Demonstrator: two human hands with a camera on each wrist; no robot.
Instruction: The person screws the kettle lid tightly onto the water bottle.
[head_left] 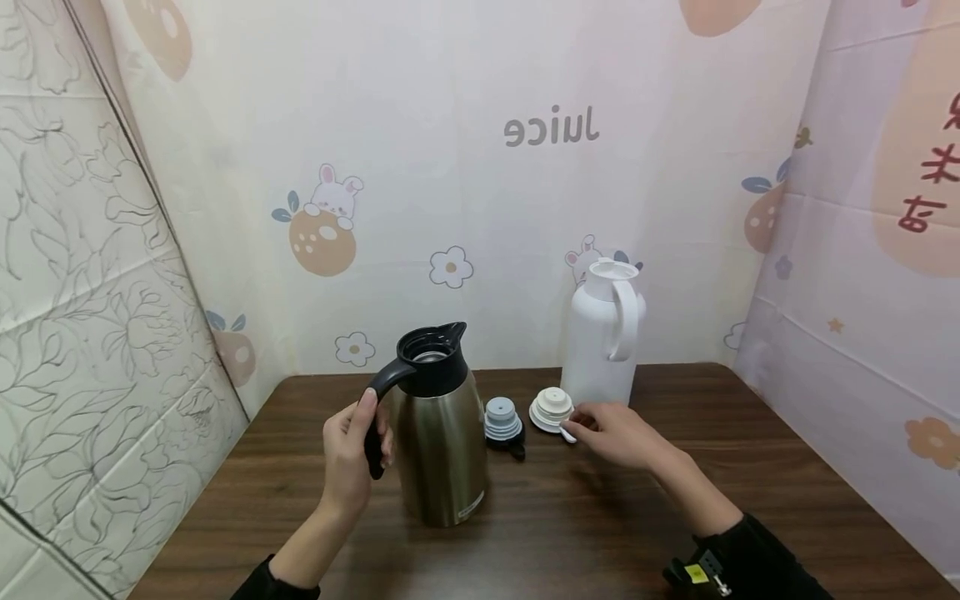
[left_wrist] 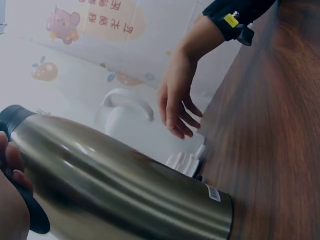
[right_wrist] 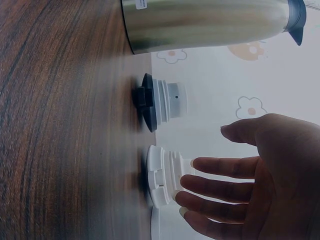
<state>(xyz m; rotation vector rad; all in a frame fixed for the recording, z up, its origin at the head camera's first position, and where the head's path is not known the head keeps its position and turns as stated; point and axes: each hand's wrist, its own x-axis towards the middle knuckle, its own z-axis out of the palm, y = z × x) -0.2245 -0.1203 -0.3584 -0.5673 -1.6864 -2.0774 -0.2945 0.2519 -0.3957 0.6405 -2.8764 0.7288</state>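
Observation:
My left hand [head_left: 347,454] grips the black handle [head_left: 375,437] of a bronze-coloured thermos jug [head_left: 442,450], which stands upright with its top uncovered. My right hand [head_left: 618,435] hovers by a white stopper lid [head_left: 553,405]; the right wrist view shows its fingers [right_wrist: 220,187] fairly straight and the thumb apart, with nothing held. Whether the fingertips touch that lid cannot be told. Just right of the bronze jug lies a black lid with a grey stopper [head_left: 502,419], stopper side up. Behind my right hand a white thermos jug [head_left: 596,354] stands upright, also without its lid.
All of this stands on a dark wooden table [head_left: 540,533]. A pale printed curtain [head_left: 450,183] rises right behind its back edge, with further sheets at the left and right sides.

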